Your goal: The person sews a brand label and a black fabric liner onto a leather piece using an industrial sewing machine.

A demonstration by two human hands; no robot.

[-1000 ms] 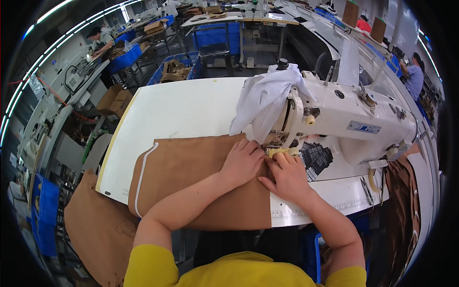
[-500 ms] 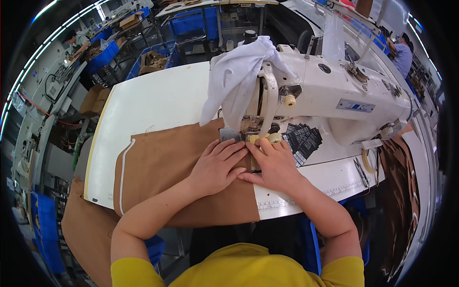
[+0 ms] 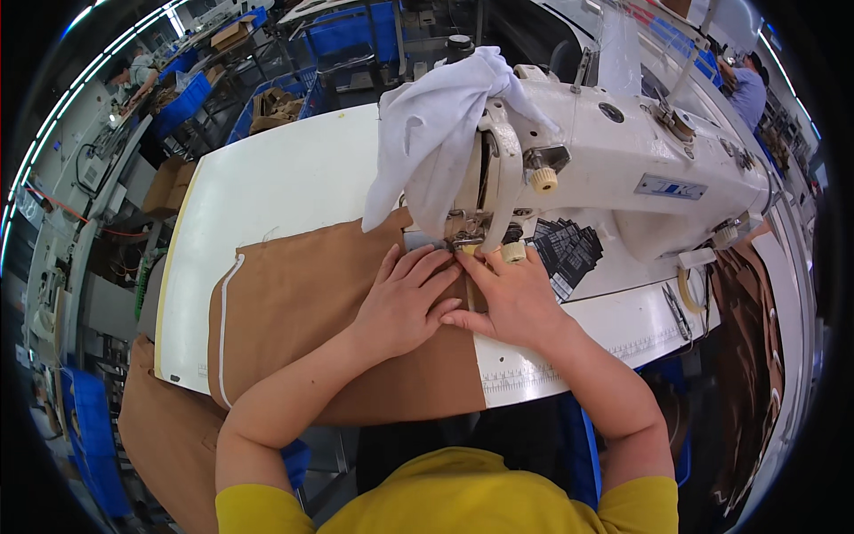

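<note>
A brown fabric piece (image 3: 302, 311) with a white strip along its left edge lies on the white table of a sewing machine (image 3: 596, 133). My left hand (image 3: 405, 298) rests flat on the cloth, fingers stretched toward the presser foot (image 3: 464, 238). Close beside it, my right hand (image 3: 509, 298) lies over the fabric's right edge, its fingers extended just in front of the needle area. The two thumbs meet or nearly meet. Whatever lies under my fingertips is hidden. A grey metal plate (image 3: 422, 240) shows at the fabric's far edge, left of the foot.
A white cloth (image 3: 436, 125) drapes over the machine head. Black printed labels (image 3: 567, 254) lie fanned out right of the needle. Thread snips (image 3: 677, 311) and a tape roll (image 3: 691, 292) sit farther right. More brown fabric (image 3: 747, 329) hangs at the right. Two people work in the background.
The view has shifted slightly. My hands stay on the fabric near the presser foot, with barely any movement over the cloth.
</note>
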